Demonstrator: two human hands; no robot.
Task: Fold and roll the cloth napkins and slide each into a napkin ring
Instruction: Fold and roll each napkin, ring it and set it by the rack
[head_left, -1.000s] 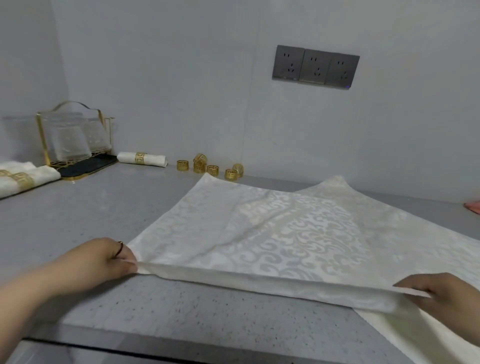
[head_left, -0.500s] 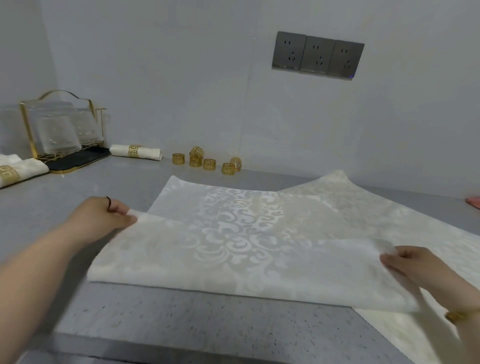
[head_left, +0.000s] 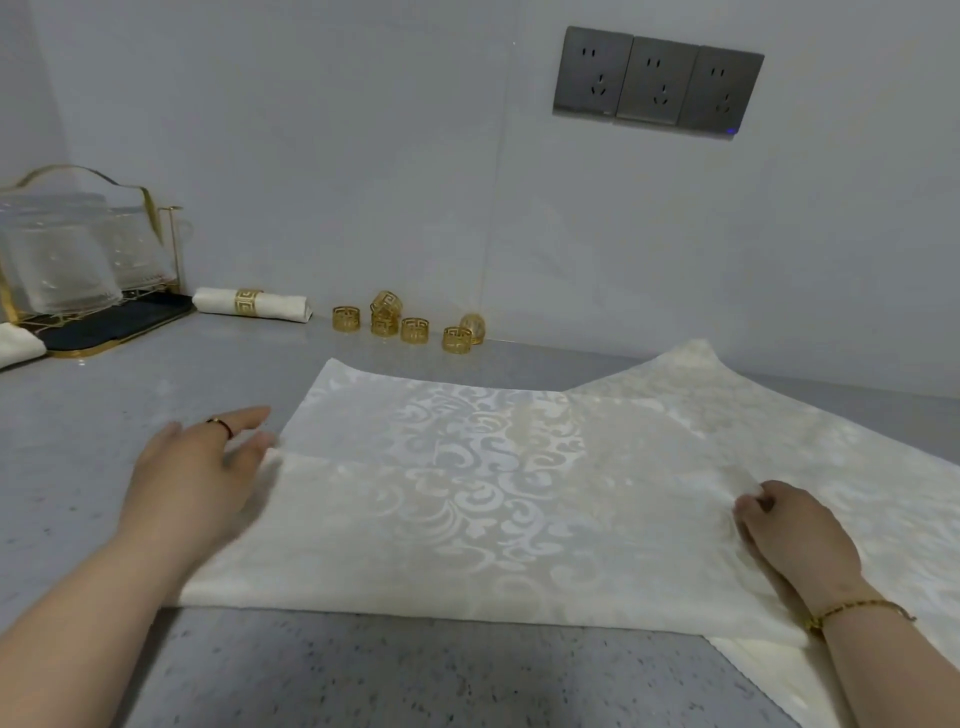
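The napkin (head_left: 467, 525) lay on the counter (head_left: 119, 400), near part folded toward its far edge, left hand (head_left: 197, 483) spread loosely at the flap's left corner, right hand (head_left: 795, 540) pinching the right corner. It seemed an early fold, calling next for squaring the edges. Counter lay open left; napkin rings (head_left: 413, 328) stood well apart, far.

Left hand (head_left: 192, 478): one thin dark ring (head_left: 221, 423) is worn at the base of a finger; blur prevents telling which finger. Right hand (head_left: 795, 535): one slim gold bracelet of small beads (head_left: 857, 608) circles the wrist, with a larger gold piece on its inner side. Both forearms are bare to the frame edge.
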